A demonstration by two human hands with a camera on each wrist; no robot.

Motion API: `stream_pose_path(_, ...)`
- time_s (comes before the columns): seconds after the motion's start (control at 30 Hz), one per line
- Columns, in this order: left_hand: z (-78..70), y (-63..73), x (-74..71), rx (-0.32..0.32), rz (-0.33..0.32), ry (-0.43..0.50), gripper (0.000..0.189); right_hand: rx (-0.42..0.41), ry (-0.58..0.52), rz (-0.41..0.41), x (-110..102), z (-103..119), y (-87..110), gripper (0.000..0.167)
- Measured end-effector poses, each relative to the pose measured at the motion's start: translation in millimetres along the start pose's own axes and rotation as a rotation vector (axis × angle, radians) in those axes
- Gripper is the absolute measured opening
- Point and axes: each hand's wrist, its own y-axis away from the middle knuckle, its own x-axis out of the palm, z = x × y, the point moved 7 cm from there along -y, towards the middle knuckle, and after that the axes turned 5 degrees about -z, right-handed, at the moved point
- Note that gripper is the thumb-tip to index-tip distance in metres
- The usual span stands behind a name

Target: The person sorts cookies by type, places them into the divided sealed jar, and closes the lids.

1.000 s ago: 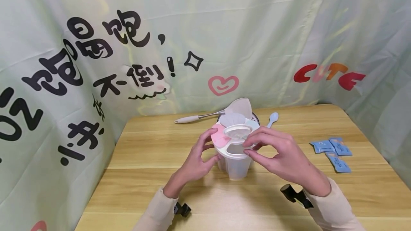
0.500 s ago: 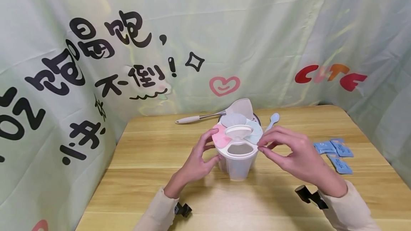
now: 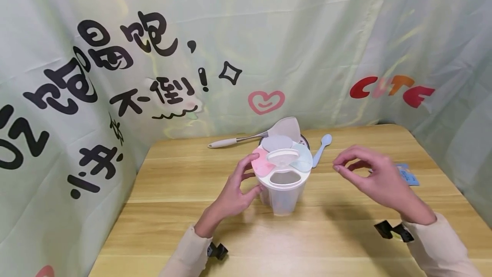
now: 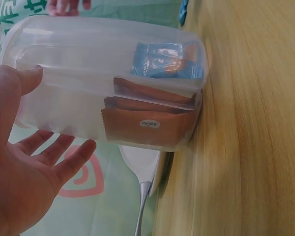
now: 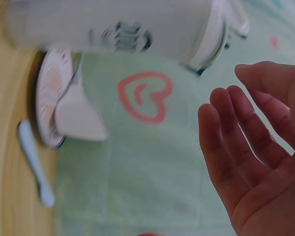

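Right hand [image 3: 380,178] shifted rightward, fingers [image 5: 223,118] loosely bent, empty, part-hiding packets [image 3: 409,176] (left fingers [image 3: 247,163] holding container [image 3: 284,200]).

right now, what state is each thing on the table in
Container: upright, partly filled
Front lid: raised open
Pink lid: shut
Pale purple lid: shut
Pale blue lid: shut
Brown packets: inside container, look sealed
Blue packet: inside container, looks sealed
Loose blue packet: lying down, partly hidden
Spoon: lying flat
Plate: flat, partly covered
Spatula: lying, head over plate

Container [image 3: 284,202] common to all views
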Motion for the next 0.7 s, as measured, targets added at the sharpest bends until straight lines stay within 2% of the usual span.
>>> stream_pose_path(0.17,-1.0,-0.6,1.5,0.000,0.005,0.004,0.083,0.100,0.101,-0.036,-18,-31,9.9,0.035)
stream_pose_path(0.3,-2.1,-0.5,3.2,0.002,0.008,0.009,0.083,0.139,0.185,-0.039,-33,-54,21.5,0.030)
stream_pose_path(0.4,-1.3,-0.3,4.2,-0.002,0.011,0.010,0.084,0.164,0.222,-0.033,-46,-73,31.9,0.026)
stream_pose_path(0.57,-0.4,0.7,3.5,0.005,0.011,0.005,0.083,0.284,0.268,-0.049,-73,-111,49.9,0.016)
stream_pose_path(0.7,0.2,1.2,0.0,-0.003,-0.004,0.005,0.084,0.339,0.312,-0.062,-87,-136,59.8,0.016)
